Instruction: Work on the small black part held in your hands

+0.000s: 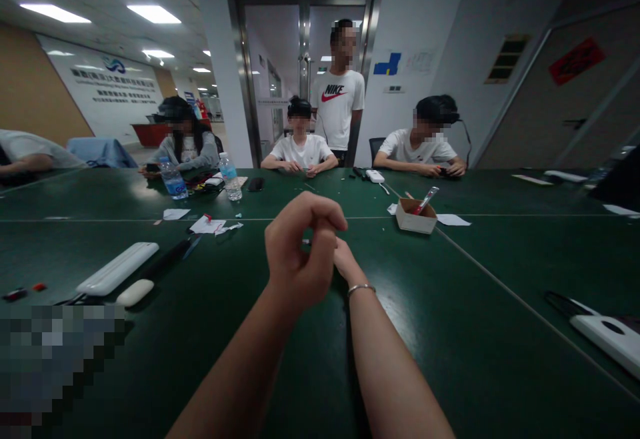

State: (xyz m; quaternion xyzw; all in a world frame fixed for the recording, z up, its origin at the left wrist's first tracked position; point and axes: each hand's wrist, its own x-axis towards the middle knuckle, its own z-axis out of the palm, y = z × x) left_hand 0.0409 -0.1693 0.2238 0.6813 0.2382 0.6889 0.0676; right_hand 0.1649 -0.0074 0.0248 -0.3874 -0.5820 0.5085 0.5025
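My left hand is raised over the green table, its fingers curled round and its thumb bent up against them. Whatever its fingertips may pinch is hidden from this side. My right hand, with a silver bracelet at the wrist, is just behind it. The left hand covers the right hand's fingers, so their pose does not show. Through the loop of the left fingers a tiny dark and shiny piece is visible, too small to name.
A small cardboard box with a tool in it sits ahead right. At left lie a white power bank, a white oval case and paper scraps. Bottles stand farther off. Several people sit across the table; one person stands.
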